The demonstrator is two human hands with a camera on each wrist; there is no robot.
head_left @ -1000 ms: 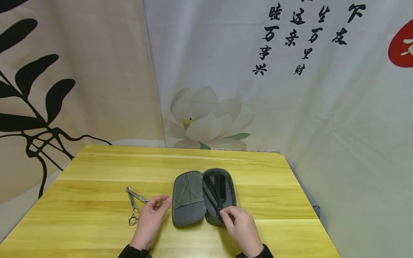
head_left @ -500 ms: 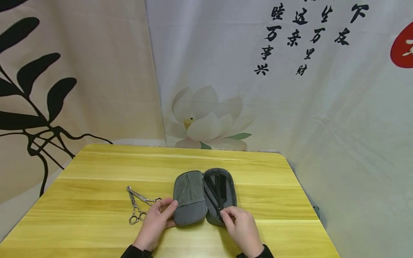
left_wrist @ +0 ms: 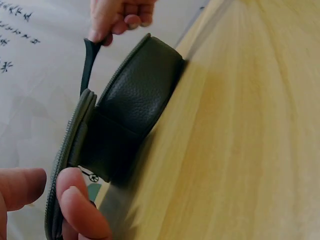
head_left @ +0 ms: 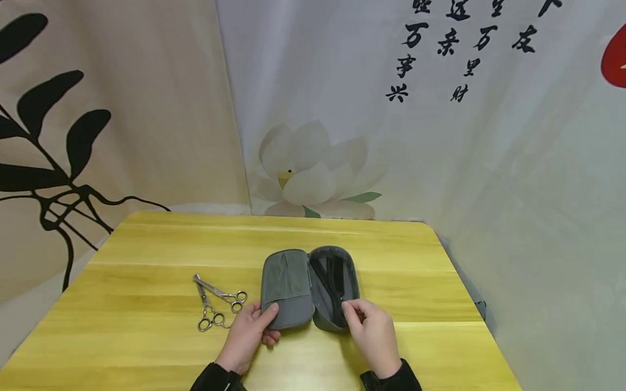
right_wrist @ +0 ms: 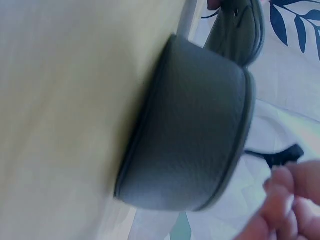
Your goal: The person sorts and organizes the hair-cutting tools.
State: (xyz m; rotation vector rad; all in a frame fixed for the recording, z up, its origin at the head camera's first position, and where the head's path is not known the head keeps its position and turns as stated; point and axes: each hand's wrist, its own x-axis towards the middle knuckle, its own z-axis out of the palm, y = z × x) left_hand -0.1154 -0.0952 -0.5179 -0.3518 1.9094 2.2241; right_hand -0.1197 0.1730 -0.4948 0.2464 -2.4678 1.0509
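A grey zip case (head_left: 292, 312) lies unfolded on the table, flat pocketed lid to the left and deeper shell to the right. My left hand (head_left: 248, 335) grips the lid's near left corner, thumb on top and fingers underneath. Inside the shell is a black comb (head_left: 336, 274); its narrow end is pinched between the thumb and fingers of my right hand (head_left: 374, 330). The left wrist view has that black end (left_wrist: 89, 65) sticking up out of the case. Beside the comb rests another slim black item (head_left: 320, 272), its kind unclear.
Two pairs of metal scissors (head_left: 216, 290) lie left of the case, their tips close together and finger rings apart. The wooden table (head_left: 161, 244) reaches back to a printed cloth (head_left: 318, 65) hanging behind it.
My left hand has moved right from beside the scissors and taken hold of the case lid. My right hand still pinches the comb. The head view has tilted slightly.
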